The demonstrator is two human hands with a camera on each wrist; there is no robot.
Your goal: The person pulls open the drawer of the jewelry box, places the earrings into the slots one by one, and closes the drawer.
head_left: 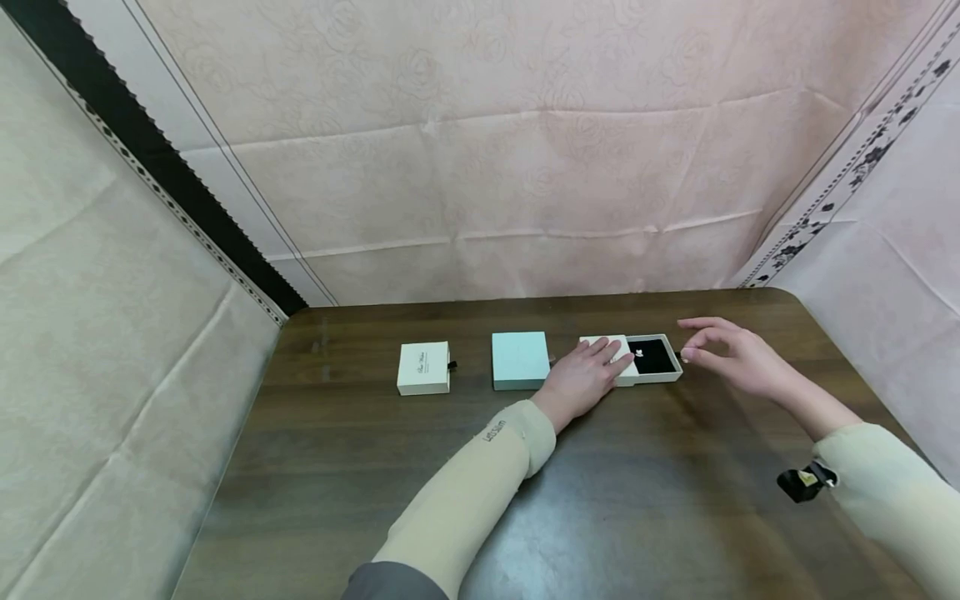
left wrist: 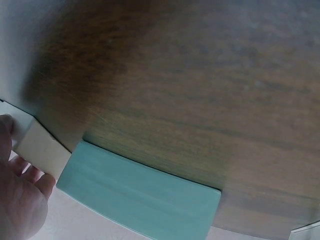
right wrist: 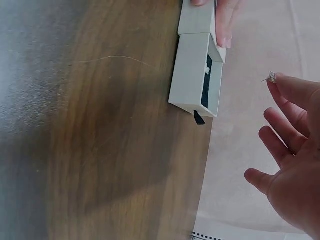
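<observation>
A small white drawer-style jewelry box [head_left: 602, 342] lies at the right on the table, its drawer [head_left: 652, 377] slid out to the right. On the black lining [head_left: 654, 357] sits a small shiny earring [right wrist: 207, 70]. My left hand [head_left: 581, 379] holds the box's sleeve, thumb on the near side and fingers over the far part. Just right of the drawer, my right hand [head_left: 731, 358] pinches a sparkling stud earring [right wrist: 272, 77] between thumb and index finger, its thin pin sticking out. Its other fingers are spread apart.
A teal box [head_left: 521, 360] stands closed just left of my left hand. Farther left is another white box [head_left: 423, 368] with dark lettering and a black tab. Patterned cloth [head_left: 480, 167] hangs behind the brown wooden table [head_left: 337, 467].
</observation>
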